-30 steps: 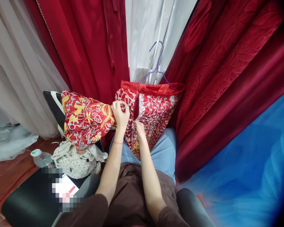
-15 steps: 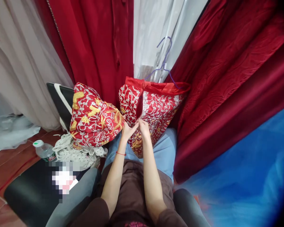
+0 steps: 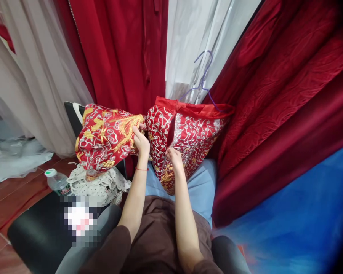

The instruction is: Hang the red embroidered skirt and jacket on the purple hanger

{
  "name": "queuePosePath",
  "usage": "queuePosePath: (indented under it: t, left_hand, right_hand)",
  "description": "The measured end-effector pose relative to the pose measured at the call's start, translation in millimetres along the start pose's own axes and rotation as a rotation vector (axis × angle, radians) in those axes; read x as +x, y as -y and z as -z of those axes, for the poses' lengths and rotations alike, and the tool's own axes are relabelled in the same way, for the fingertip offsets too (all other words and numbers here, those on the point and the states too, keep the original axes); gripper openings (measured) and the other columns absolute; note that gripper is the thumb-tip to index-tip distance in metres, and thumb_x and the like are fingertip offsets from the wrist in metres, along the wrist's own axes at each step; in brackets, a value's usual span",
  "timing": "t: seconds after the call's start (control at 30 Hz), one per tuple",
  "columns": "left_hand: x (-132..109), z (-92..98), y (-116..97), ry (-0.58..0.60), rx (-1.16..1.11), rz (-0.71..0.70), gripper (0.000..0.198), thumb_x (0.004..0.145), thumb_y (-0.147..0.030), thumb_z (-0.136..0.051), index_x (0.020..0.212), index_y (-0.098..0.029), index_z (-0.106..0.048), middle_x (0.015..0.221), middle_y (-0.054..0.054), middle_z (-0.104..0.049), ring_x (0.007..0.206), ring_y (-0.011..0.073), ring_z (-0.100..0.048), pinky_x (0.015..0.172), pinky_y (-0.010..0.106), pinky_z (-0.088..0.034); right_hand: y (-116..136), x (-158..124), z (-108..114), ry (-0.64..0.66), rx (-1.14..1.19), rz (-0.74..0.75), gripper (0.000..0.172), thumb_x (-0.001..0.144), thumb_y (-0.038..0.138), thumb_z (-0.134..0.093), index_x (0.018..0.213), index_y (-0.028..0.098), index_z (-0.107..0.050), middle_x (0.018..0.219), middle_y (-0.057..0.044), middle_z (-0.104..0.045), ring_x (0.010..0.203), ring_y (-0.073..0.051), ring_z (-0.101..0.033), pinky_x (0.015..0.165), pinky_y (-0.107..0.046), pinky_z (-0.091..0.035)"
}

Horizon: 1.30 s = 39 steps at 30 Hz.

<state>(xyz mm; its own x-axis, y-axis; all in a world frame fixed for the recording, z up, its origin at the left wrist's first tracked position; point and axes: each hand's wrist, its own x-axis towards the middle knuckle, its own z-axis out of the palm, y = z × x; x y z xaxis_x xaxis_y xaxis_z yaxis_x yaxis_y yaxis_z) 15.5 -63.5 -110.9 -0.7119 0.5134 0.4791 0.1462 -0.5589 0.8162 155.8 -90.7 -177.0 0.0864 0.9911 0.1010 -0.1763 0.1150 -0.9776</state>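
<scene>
A red garment with silver and gold embroidery lies across my lap, its plain red top band on a purple hanger. A narrow slit runs down its front. My right hand is closed in a pinch at the slit's lower end; what its fingertips hold is too small to make out. To the left, my left hand grips the edge of a bunched red embroidered cloth with larger gold motifs. Whether this cloth joins the garment is hidden.
A black chair stands at the left, partly blurred out. Near it are a clear bottle with a white-and-green cap and a polka-dot cloth. Red drapes hang ahead; blue fabric spreads at the right.
My left hand has moved left, away from my right hand, and now grips the cloth edge, which has shifted left and flattened. My right hand stays in a pinch by the slit.
</scene>
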Motion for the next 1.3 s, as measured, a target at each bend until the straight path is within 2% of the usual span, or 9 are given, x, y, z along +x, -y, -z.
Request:
queuePosePath:
  t: [0.13,0.3,0.37,0.47,0.63,0.73,0.83,1.0,1.3]
  left_hand:
    - [68.4,-12.7,-26.7,-0.003,-0.132,0.002,0.06,0.101,-0.061,-0.016,0.09,-0.019,-0.059,0.1,0.009,-0.066,0.103,0.0165,-0.066,0.108,0.031,-0.045]
    - [127.1,0.8,-51.1,-0.004,-0.245,0.254,0.078,0.1,-0.061,0.002,0.114,-0.014,-0.058,0.122,0.015,-0.064,0.123,0.0168,-0.06,0.107,0.029,-0.047]
    - [115.7,5.4,-55.0,0.147,-0.242,0.27,0.076,0.099,-0.064,-0.002,0.12,-0.017,-0.057,0.129,0.014,-0.063,0.126,0.0166,-0.06,0.104,0.029,-0.049]
    - [60.7,7.3,-52.3,0.423,-0.16,0.158,0.065,0.098,-0.067,-0.016,0.12,-0.024,-0.06,0.13,0.011,-0.066,0.122,0.0177,-0.064,0.098,0.031,-0.053]
    - [-41.2,20.7,-18.1,0.473,0.077,0.076,0.031,0.095,-0.033,-0.033,0.092,-0.022,-0.061,0.1,0.007,-0.073,0.095,0.017,-0.07,0.085,0.03,-0.054]
    - [-68.0,36.7,12.7,0.807,0.543,0.164,0.02,0.089,-0.025,-0.045,0.076,-0.023,-0.06,0.082,0.005,-0.073,0.081,0.02,-0.069,0.076,0.03,-0.051]
    - [-77.3,41.9,33.6,1.084,0.849,0.125,0.008,0.083,-0.025,-0.058,0.08,-0.024,-0.065,0.09,0.007,-0.076,0.091,0.0248,-0.071,0.076,0.032,-0.048]
    - [-83.5,24.7,43.6,0.94,1.014,0.035,0.023,0.092,-0.036,-0.053,0.092,-0.023,-0.072,0.099,0.013,-0.077,0.1,0.0301,-0.072,0.076,0.032,-0.044]
    - [-94.6,18.7,42.2,0.963,0.895,0.03,0.032,0.1,-0.035,-0.044,0.1,-0.021,-0.072,0.106,0.014,-0.077,0.102,0.0267,-0.072,0.075,0.029,-0.042]
  right_hand:
    - [1.4,-0.7,2.9,0.029,-0.023,0.008,0.023,0.068,0.039,-0.055,0.055,0.021,-0.056,0.045,0.007,-0.032,0.047,-0.009,-0.023,0.049,-0.026,-0.016]
    - [-0.2,-1.2,-1.2,0.014,-0.016,0.032,0.024,0.069,0.04,-0.054,0.055,0.02,-0.057,0.046,0.007,-0.033,0.046,-0.008,-0.025,0.048,-0.025,-0.018]
    - [-1.4,-0.5,-2.9,0.004,-0.018,0.032,0.024,0.069,0.039,-0.053,0.055,0.02,-0.057,0.046,0.006,-0.034,0.045,-0.008,-0.025,0.048,-0.025,-0.018]
    - [-2.9,0.6,-3.5,-0.002,-0.021,0.031,0.024,0.07,0.038,-0.053,0.055,0.02,-0.057,0.045,0.006,-0.035,0.045,-0.008,-0.025,0.047,-0.024,-0.018]
    - [-3.4,-0.6,-0.9,0.002,-0.018,0.041,0.025,0.072,0.038,-0.055,0.056,0.02,-0.057,0.044,0.007,-0.034,0.045,-0.008,-0.025,0.046,-0.023,-0.02]
    - [-1.3,-2.7,-2.4,0.005,-0.004,0.041,0.023,0.07,0.038,-0.055,0.056,0.02,-0.057,0.045,0.007,-0.033,0.045,-0.008,-0.025,0.046,-0.024,-0.02]
    - [2.2,-5.4,-6.7,-0.014,0.038,0.027,0.019,0.067,0.035,-0.055,0.055,0.021,-0.055,0.044,0.008,-0.031,0.045,-0.008,-0.023,0.047,-0.024,-0.02]
    - [6.4,-12.4,-11.1,-0.004,0.053,-0.001,0.021,0.067,0.032,-0.052,0.05,0.02,-0.054,0.042,0.007,-0.03,0.044,-0.007,-0.021,0.047,-0.024,-0.017]
    - [36.9,-6.0,-24.3,-0.079,0.121,0.044,0.019,0.066,0.032,-0.056,0.057,0.018,-0.063,0.045,0.006,-0.035,0.045,-0.007,-0.025,0.045,-0.023,-0.018]
